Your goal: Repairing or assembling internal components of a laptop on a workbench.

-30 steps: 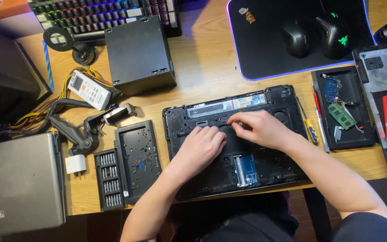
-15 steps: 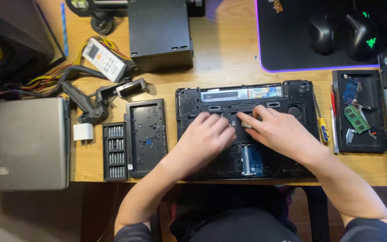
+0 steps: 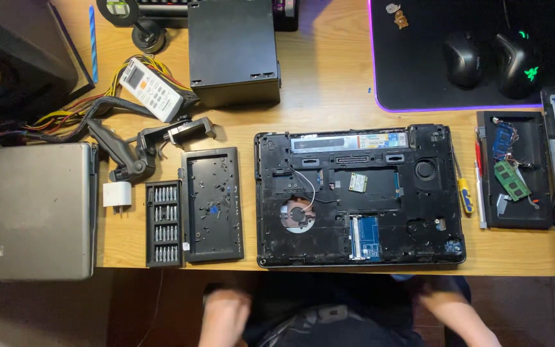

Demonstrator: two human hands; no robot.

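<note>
An opened black laptop point(image 3: 361, 193) lies upside down at the desk's front edge, its base cover off, with boards, a fan and thin wires showing. Both of my hands are off it and down below the desk edge, over my lap. My left hand point(image 3: 223, 316) is a blur below the laptop's left corner. My right hand point(image 3: 449, 307) is blurred below its right corner. Neither hand touches anything that I can make out. A yellow-handled screwdriver point(image 3: 465, 194) lies just right of the laptop.
Left of the laptop lie a black cover panel point(image 3: 213, 204) dotted with screws and a bit set point(image 3: 164, 223). A closed silver laptop point(image 3: 30, 211) is far left. A black tray point(image 3: 537, 205) with green memory boards sits right. A black box point(image 3: 234, 51) and a mouse pad point(image 3: 412, 58) are behind.
Both hands have left the laptop's inside and dropped below the desk edge toward my lap. The view has shifted, so the laptop sits further right in the frame.
</note>
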